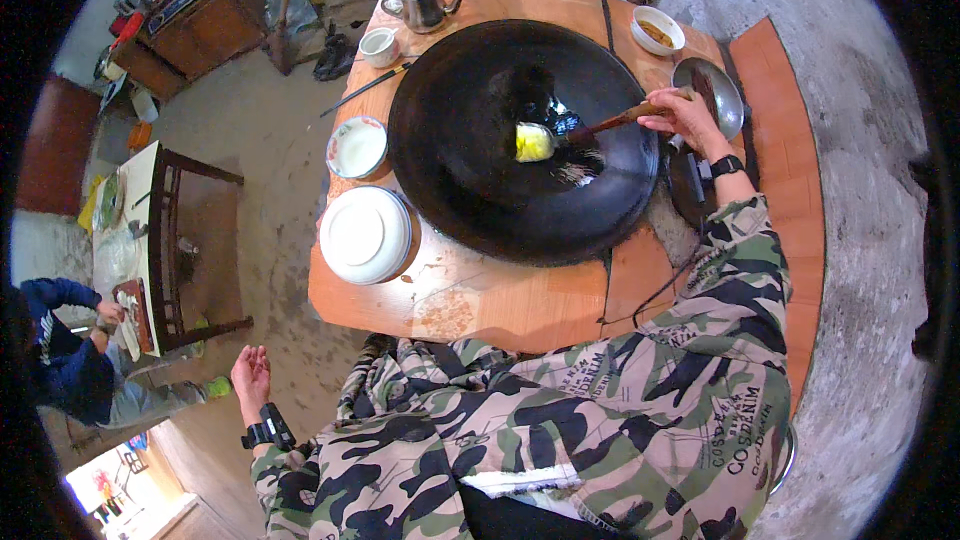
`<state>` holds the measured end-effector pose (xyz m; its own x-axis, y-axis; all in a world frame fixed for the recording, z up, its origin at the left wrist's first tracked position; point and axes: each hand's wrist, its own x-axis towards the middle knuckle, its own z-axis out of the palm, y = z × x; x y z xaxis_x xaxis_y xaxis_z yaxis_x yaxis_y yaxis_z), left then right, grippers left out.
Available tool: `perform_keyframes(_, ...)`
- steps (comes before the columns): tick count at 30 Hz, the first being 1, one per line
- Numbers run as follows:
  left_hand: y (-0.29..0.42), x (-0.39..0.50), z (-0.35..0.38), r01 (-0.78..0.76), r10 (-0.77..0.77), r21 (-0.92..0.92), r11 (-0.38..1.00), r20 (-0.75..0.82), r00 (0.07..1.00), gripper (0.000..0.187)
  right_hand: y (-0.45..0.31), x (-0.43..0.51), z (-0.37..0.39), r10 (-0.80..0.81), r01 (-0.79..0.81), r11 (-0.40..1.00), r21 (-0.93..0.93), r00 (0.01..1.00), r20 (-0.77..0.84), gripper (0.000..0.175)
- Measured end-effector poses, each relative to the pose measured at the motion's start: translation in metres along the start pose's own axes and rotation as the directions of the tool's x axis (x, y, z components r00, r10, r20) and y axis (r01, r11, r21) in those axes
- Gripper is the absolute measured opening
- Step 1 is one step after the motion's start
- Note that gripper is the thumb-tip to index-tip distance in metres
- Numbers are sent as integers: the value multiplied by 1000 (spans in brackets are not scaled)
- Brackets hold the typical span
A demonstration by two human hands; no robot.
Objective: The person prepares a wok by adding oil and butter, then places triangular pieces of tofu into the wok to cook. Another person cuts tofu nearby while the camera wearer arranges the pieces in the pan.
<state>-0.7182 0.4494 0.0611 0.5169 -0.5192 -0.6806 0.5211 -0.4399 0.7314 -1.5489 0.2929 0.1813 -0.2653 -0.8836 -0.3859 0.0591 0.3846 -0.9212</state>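
My right hand [684, 118] grips the wooden handle of a cooking utensil [611, 122], reaching over the right rim of a large black wok [461, 180]. At the utensil's far end, near the wok's middle, is a yellow-and-white lump of food [534, 143]; it may be egg. Shiny wet patches show in the wok's bottom. My left hand [252, 375] hangs in the air beyond the stove's left front corner, holding nothing, with its fingers loosely curled. Both wrists wear black straps.
The tiled stove top [517, 300] carries upturned stacked bowls [364, 235], a patterned bowl [358, 148], chopsticks [367, 88], a cup [379, 47], a metal teapot [421, 4], a bowl of brownish food [658, 31] and a metal ladle [712, 94]. Another person [71, 360] works at a left table [142, 240].
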Motion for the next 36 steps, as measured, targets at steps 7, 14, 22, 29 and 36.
perform_keyframes(7, 19, -6, -9, -72, 71, 56, 996, 16, 997, 12, 34, 66, 2, 46, -108, 972, 207, 958, 284, 25)
perform_keyframes(14, 41, 24, -5, 7, -26, 134, 991, 137, 990, 10, -36, 21, 15, 29, 51, 990, -133, 842, 539, 20)
perform_keyframes(22, 23, 34, 36, -19, 3, 160, 987, 98, 995, 10, -50, -28, 9, -11, 0, 969, -246, 999, -44, 20)
perform_keyframes(29, 18, 32, 29, -25, 9, 110, 994, 143, 990, 11, 61, -4, 42, -127, 138, 952, 273, 990, -59, 20)
perform_keyframes(36, 61, 77, 32, -17, -18, 179, 984, 190, 982, 10, 43, -21, 70, -163, 121, 962, 246, 974, 155, 17)
